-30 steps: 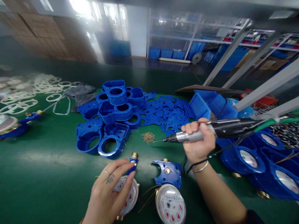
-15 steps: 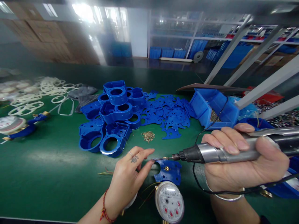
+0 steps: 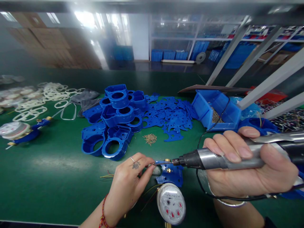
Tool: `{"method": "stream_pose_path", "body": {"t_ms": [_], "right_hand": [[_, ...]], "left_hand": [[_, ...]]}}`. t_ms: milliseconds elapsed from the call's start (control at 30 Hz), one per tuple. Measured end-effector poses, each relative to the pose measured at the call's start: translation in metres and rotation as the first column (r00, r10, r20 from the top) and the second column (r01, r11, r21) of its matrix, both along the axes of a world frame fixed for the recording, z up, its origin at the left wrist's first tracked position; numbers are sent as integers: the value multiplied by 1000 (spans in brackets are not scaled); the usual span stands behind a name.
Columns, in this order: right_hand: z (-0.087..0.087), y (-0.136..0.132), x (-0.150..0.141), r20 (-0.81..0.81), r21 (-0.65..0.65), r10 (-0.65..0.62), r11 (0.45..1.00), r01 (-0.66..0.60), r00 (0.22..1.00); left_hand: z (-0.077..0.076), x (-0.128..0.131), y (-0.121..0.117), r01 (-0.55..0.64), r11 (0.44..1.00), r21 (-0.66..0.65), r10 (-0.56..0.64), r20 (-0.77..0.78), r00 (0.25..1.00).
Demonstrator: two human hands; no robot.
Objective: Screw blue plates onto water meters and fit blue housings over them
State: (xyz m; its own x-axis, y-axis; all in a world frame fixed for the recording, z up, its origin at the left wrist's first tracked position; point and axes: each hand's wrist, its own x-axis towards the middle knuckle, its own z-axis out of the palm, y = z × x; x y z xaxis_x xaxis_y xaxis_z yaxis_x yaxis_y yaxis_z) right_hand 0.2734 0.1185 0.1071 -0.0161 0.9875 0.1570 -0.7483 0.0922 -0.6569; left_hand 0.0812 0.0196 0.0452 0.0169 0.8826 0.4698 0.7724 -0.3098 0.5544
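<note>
My right hand (image 3: 247,167) is wrapped round an electric screwdriver (image 3: 213,158) held level, its bit pointing left. My left hand (image 3: 129,185) is at the bit's tip, thumb and forefinger pinched there on something too small to name. Just below the tip lies a blue plastic plate (image 3: 172,174) with a brass fitting, joined to a water meter (image 3: 171,202) with a white dial near the table's front edge. A small heap of brass screws (image 3: 150,138) lies further back on the green table (image 3: 47,164).
A pile of blue plastic housings (image 3: 114,120) and flat blue plates (image 3: 171,115) fills the middle. A blue bin (image 3: 215,109) with screws stands at the right, under slanted metal bars. White gasket rings (image 3: 45,98) and another meter (image 3: 19,131) lie at the left.
My right hand has brought the screwdriver down and toward me. My left hand left the meter it rested on and moved to the bit's tip, fingers closing there.
</note>
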Motion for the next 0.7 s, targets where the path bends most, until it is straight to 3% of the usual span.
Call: {"method": "stream_pose_path", "body": {"t_ms": [567, 700], "right_hand": [[-1, -3, 6, 41, 80, 53, 995, -56, 998], [1, -6, 8, 98, 126, 89, 987, -101, 991]], "left_hand": [[1, 2, -5, 16, 999, 38, -15, -40, 999], [3, 2, -1, 60, 998, -21, -62, -91, 994]]}}
